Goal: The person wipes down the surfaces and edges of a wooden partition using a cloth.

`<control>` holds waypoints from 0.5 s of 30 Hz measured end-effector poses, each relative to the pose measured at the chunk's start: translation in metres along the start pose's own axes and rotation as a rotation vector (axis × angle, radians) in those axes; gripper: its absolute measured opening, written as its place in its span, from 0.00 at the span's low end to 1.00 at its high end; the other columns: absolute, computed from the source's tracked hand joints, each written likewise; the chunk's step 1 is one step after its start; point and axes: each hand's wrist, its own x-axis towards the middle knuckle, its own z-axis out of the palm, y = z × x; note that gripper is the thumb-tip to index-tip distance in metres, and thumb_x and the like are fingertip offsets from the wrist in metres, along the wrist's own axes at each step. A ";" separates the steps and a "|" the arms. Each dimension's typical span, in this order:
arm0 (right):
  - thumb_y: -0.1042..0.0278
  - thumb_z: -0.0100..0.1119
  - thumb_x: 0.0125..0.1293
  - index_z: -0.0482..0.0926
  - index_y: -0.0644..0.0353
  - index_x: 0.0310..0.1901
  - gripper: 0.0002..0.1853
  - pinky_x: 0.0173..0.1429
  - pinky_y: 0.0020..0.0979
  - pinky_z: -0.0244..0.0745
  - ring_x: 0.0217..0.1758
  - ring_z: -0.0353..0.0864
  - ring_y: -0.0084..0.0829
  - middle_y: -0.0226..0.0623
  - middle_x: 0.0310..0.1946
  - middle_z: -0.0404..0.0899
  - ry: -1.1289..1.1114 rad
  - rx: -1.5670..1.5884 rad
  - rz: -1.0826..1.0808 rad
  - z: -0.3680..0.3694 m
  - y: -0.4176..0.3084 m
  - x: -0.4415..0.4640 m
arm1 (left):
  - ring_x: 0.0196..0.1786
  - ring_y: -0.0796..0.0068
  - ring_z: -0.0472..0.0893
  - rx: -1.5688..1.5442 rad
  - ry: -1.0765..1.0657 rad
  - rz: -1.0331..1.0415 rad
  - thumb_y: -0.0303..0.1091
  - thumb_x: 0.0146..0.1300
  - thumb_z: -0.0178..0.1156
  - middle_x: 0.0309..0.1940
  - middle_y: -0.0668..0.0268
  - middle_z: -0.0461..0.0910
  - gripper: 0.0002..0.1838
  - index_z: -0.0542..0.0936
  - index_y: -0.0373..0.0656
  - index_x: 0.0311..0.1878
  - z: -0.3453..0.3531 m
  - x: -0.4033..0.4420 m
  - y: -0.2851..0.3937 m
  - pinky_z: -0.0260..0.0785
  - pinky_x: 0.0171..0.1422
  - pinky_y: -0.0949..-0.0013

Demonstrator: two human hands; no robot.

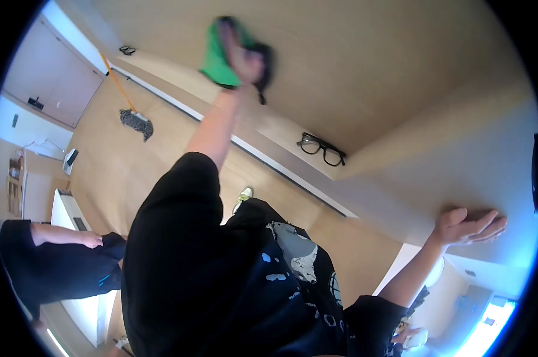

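My left hand (pixel 250 64) reaches out over a broad tan surface (pixel 364 65), its fingers closed on a green cloth (pixel 218 60) with dark edges. Motion blurs both the hand and the cloth. Black-framed eyeglasses (pixel 321 149) lie near the edge of the tan surface, below and to the right of that hand. Off to the right, my right hand (pixel 468 227) is held out with fingers extended and nothing in it. It is close to a pale grey surface (pixel 435 172); whether it touches it I cannot tell.
A mop (pixel 136 122) with an orange handle stands on the tan floor (pixel 167 128). Another person in dark clothes (pixel 60 259) is at the lower left. A small dark object (pixel 126 50) lies at the far upper left. A door (pixel 51 74) stands beyond the mop.
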 end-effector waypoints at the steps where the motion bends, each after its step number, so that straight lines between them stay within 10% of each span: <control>1: 0.51 0.41 0.73 0.64 0.64 0.69 0.31 0.77 0.57 0.49 0.76 0.57 0.55 0.54 0.73 0.59 0.000 -0.001 0.007 0.000 -0.002 0.001 | 0.80 0.51 0.48 -0.067 0.164 -0.163 0.29 0.57 0.50 0.78 0.45 0.49 0.42 0.50 0.28 0.76 -0.018 0.023 0.001 0.35 0.83 0.59; 5: 0.51 0.42 0.72 0.65 0.63 0.69 0.31 0.78 0.58 0.47 0.76 0.56 0.55 0.54 0.72 0.60 -0.011 0.019 0.013 0.000 0.000 0.000 | 0.70 0.62 0.59 -0.307 0.461 -0.783 0.44 0.80 0.35 0.73 0.54 0.58 0.30 0.54 0.28 0.73 -0.028 -0.008 -0.104 0.48 0.76 0.64; 9: 0.52 0.43 0.71 0.66 0.62 0.68 0.30 0.78 0.56 0.46 0.76 0.57 0.53 0.52 0.72 0.61 0.023 0.030 -0.013 0.001 0.001 0.002 | 0.80 0.41 0.42 0.282 0.192 -0.759 0.45 0.79 0.34 0.77 0.37 0.40 0.34 0.45 0.25 0.75 -0.009 -0.005 -0.001 0.39 0.81 0.52; 12: 0.53 0.43 0.71 0.67 0.62 0.67 0.29 0.79 0.52 0.47 0.76 0.57 0.51 0.50 0.71 0.62 0.059 0.035 -0.007 0.008 0.003 -0.003 | 0.79 0.37 0.37 0.055 0.144 -0.452 0.40 0.71 0.45 0.77 0.33 0.34 0.42 0.38 0.24 0.75 0.022 -0.002 0.084 0.31 0.81 0.49; 15: 0.53 0.43 0.71 0.68 0.63 0.67 0.28 0.79 0.52 0.48 0.76 0.58 0.51 0.51 0.71 0.63 0.060 0.027 -0.006 0.008 0.000 -0.002 | 0.77 0.26 0.34 0.355 -0.177 0.156 0.58 0.59 0.56 0.76 0.31 0.35 0.56 0.38 0.35 0.78 0.040 -0.023 0.101 0.23 0.73 0.24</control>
